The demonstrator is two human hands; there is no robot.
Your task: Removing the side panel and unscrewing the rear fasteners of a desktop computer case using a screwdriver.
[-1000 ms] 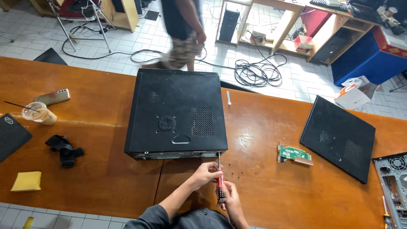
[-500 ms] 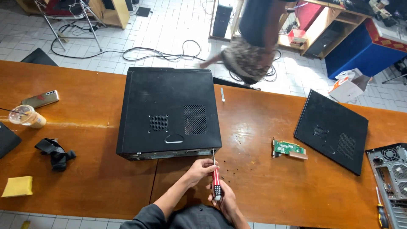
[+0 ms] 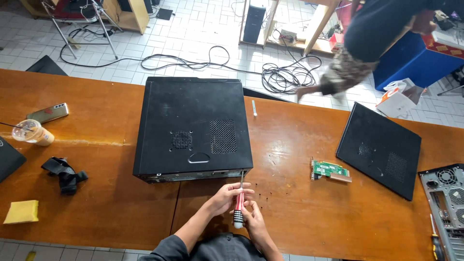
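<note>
on the long brown wooden table [image 3: 96, 212] lies one black metal computer case [image 3: 193, 128], flat, its vented side panel up, near the middle. one red-and-white handled screwdriver [image 3: 239, 200] stands with its shaft tip against the near right corner of the case. the left hand [image 3: 227, 197] is wrapped around the red upper part of the handle, fingers curled shut on it; the right hand [image 3: 252, 220] cups the white lower end from the near side, also closed on the handle. both forearms come in from the near edge, wrists bent toward the case. one loose black side panel [image 3: 379, 147] lies to the right, one green circuit card [image 3: 329, 170] between it and the case. far left: one plastic iced drink cup [image 3: 32, 133], one phone [image 3: 47, 113], one yellow sponge [image 3: 21, 211]. another person [image 3: 377, 43] walks on the tiled floor beyond the table.
</note>
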